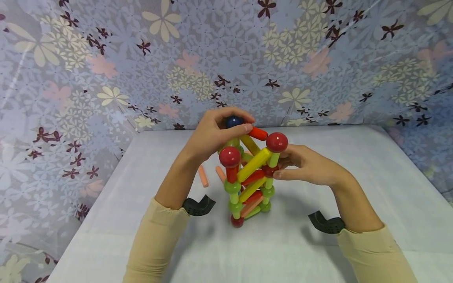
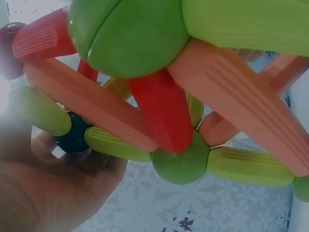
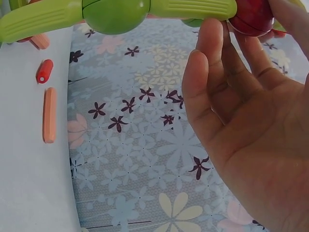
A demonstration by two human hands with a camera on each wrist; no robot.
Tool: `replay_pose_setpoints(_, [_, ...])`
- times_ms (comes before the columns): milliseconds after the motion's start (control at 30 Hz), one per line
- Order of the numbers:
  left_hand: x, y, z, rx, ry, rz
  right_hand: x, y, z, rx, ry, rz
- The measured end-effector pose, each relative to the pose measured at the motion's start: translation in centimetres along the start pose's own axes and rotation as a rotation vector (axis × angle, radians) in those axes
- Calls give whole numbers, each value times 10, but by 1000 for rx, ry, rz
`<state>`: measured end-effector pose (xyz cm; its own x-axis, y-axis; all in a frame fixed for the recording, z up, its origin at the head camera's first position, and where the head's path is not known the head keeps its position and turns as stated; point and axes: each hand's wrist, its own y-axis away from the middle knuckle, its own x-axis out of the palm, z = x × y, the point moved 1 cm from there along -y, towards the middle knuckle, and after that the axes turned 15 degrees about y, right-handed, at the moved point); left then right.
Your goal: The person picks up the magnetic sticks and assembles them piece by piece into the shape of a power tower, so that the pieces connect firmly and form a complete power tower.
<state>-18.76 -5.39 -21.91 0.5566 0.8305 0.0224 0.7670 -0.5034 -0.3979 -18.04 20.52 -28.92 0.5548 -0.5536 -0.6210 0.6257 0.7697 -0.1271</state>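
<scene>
A tall toy tower of coloured rods and balls stands upright, its front marked by a yellow rod. My left hand reaches around the dark blue ball at the back top. Its thumb and fingertips pinch a red rod, whose free end lies close to the top right red ball. Lower on the right column, my right hand grips a dark red ball between thumb and fingers. In the left wrist view, slanting orange rods and a green ball hide part of the left hand.
Behind the tower, loose orange rods lie on the white-covered table. A short red rod lies there too. Flowered cloth rises beyond the table's back edge.
</scene>
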Motion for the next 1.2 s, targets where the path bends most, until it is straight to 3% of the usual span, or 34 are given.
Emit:
replay_pose_setpoints(167, [-5, 2, 5, 39, 132, 49, 0, -1, 0, 3, 22, -8])
replay_pose_setpoints(333, [-18, 14, 23, 44, 452, 147, 0, -1, 5, 27, 80, -12])
replay_pose_setpoints(433, [-24, 26, 34, 50, 557, 191, 2, -2, 8, 37, 96, -8])
replay_pose_setpoints(600, [-24, 36, 44, 105, 533, 205, 4, -1, 8, 44, 88, -3])
replay_pose_setpoints(900, [-14, 33, 39, 121, 369, 88, 2, 0, 8, 36, 41, -6])
replay_pose_setpoints(1200, [-14, 34, 35, 147, 294, 115, 3, -1, 8, 51, 73, -21])
